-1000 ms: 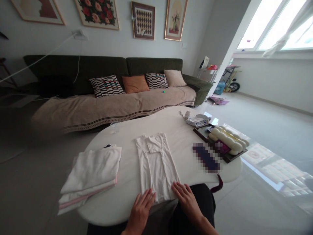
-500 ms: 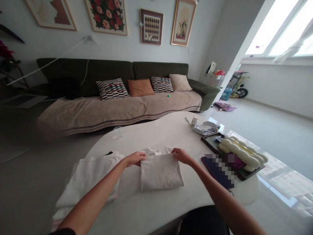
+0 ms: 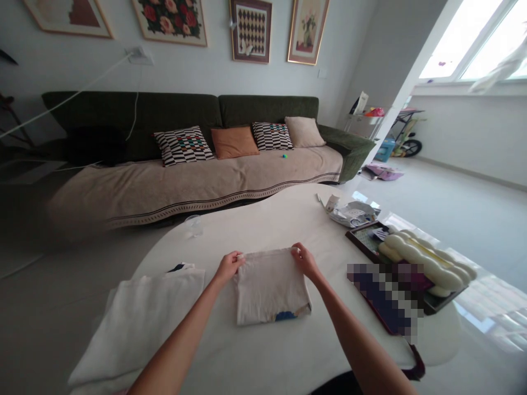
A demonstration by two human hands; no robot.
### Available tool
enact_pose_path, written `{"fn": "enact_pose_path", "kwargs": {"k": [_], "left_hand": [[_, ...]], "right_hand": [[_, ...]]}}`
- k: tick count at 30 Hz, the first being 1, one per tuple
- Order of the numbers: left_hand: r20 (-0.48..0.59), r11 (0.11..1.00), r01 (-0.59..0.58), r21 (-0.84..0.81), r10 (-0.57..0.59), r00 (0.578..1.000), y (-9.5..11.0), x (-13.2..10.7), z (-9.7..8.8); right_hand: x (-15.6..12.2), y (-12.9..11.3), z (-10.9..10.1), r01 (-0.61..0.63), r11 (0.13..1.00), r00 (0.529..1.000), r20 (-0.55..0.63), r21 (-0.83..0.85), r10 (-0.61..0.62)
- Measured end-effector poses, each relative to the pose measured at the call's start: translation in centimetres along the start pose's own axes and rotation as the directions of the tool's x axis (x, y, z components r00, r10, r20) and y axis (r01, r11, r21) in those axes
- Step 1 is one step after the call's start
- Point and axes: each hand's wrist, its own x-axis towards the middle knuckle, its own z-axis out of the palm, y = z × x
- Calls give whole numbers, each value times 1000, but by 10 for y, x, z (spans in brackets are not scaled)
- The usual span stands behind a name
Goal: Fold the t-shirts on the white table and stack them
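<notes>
White table (image 3: 263, 222) before green sofa (image 3: 181, 112), framed pictures (image 3: 252, 33) above; hands (image 3: 227, 268) pinching far corners of folded pale garment (image 3: 269, 288)

The garment (image 3: 272, 288) sits on the table (image 3: 263, 230), left fingers (image 3: 235, 258) at its far left corner, right fingers (image 3: 297, 247) at its far right. Left of the garment, the clothes stack (image 3: 144, 318); right of it, the tray (image 3: 362, 247); behind and rightward, a bag (image 3: 354, 214); straight behind (past the table's far edge), the sofa (image 3: 177, 112), bearing cushions (image 3: 234, 142).
</notes>
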Motion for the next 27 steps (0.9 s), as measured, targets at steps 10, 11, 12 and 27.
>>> {"fn": "enact_pose_path", "kwargs": {"k": [10, 11, 12, 27], "left_hand": [[-243, 961, 23, 274, 46, 969, -13, -5, 19], [-244, 955, 19, 296, 56, 968, -13, -9, 20], [-251, 949, 16, 315, 67, 966, -14, -13, 21], [-58, 553, -392, 735, 628, 776, -15, -43, 40]], "right_hand": [[-2, 10, 29, -42, 999, 988, -153, -25, 38], [-4, 11, 30, -33, 999, 985, -168, -36, 27], [-5, 11, 31, -24, 999, 983, -182, -49, 15], [-39, -11, 43, 320, 889, 918, -125, -327, -376]]}}
